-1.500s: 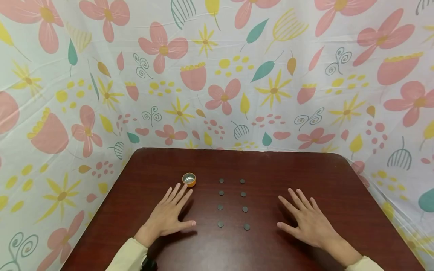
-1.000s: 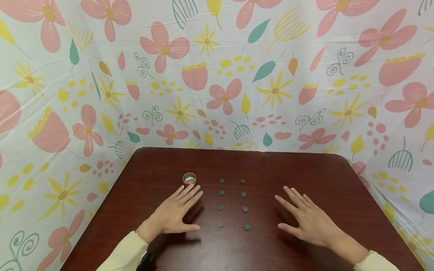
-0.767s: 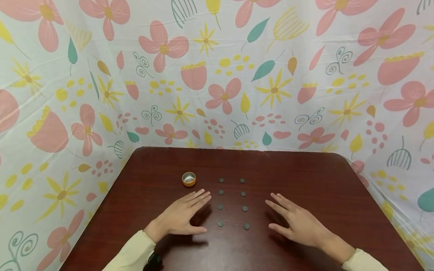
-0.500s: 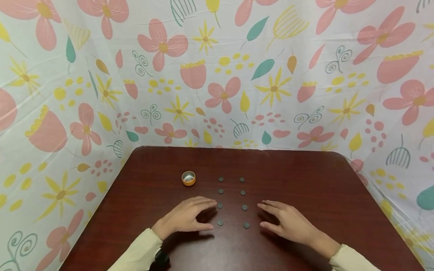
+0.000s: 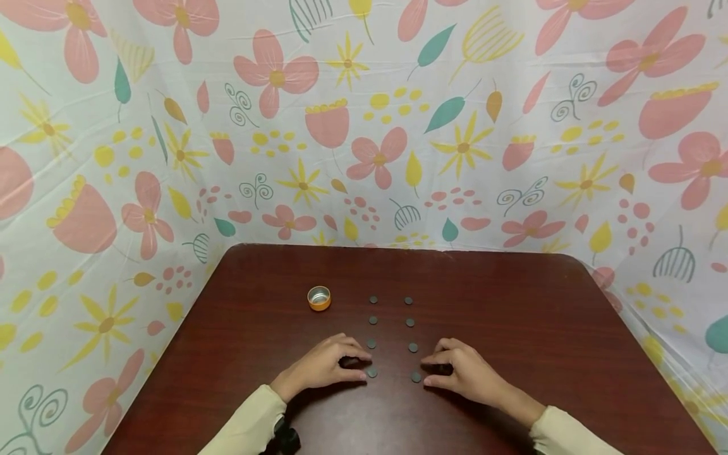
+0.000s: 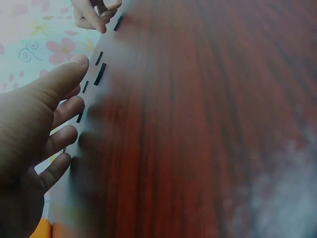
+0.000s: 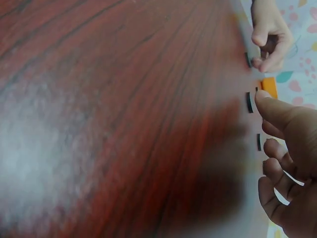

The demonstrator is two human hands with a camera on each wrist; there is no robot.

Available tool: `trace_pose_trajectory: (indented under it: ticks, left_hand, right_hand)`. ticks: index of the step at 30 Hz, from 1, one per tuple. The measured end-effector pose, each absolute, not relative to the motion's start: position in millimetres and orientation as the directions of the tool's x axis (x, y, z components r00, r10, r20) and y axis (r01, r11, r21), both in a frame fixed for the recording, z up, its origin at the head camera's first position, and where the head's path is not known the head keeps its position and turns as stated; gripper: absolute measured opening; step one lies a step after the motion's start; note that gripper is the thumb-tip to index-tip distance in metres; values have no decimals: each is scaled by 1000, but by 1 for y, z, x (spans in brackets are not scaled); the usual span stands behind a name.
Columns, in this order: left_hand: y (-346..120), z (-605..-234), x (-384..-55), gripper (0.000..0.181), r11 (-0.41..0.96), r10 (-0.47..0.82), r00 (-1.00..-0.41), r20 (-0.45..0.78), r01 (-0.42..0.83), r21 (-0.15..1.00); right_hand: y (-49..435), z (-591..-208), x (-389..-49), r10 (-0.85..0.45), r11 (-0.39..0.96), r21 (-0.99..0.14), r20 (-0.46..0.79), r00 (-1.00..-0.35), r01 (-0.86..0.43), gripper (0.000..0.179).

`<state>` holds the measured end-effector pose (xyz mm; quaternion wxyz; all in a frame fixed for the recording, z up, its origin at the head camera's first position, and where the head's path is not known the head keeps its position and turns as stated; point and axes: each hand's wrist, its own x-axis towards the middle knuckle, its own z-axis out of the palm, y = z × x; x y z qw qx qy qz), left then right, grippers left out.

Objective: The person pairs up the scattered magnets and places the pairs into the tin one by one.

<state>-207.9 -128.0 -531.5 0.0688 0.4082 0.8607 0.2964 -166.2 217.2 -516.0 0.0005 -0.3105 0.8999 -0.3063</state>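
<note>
Small flat dark discs lie in two columns on the table. My left hand (image 5: 325, 365) hovers left of the nearest left disc (image 5: 372, 373), thumb and index finger apart on its near and far sides. Opposite it, my right hand (image 5: 469, 374) is beside the nearest right disc (image 5: 416, 377), thumb and fingertips parted. The left wrist view shows the left thumb (image 6: 64, 79) and bent fingers holding nothing, next to a disc (image 6: 100, 74). In the right wrist view the right thumb (image 7: 272, 109) is close to a disc (image 7: 249, 102); whether it touches is unclear.
A small round orange tin (image 5: 319, 299) with a silvery inside stands open-side up, left of the far discs. The dark red wooden table (image 5: 500, 291) reaches back to a floral cloth (image 5: 364, 126), which also hangs along both sides.
Both hands have moved inward and slightly nearer the front discs, from spread flat fingers to more bent ones, thumb and index finger drawing closer. The discs and orange tin have stayed put.
</note>
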Motion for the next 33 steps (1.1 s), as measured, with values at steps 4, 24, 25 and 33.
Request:
trace_pose_trajectory:
  ticks: [4,24,25,33]
  left_hand:
    - [-125,-534,-208,36,507,726,-681,95,623,595]
    - [-109,-541,-211,15,514,708,-698,111,617,596]
    - [-107,-541,-211,15,511,712,-693,115,623,593]
    - [-92,-540,-211,14,470,738,-657,154,664,582]
  right_hand:
    - [212,-523,-168,-566,600,-566,200,-800,-565,33]
    - [197,-532,-172,-554,570,-568,267,-788,-594,15]
    - [196,-532,-172,-556,570,-572,261,-789,-590,15]
    - [188,-533,-175,-565,560,-579,256,-784,-593,15]
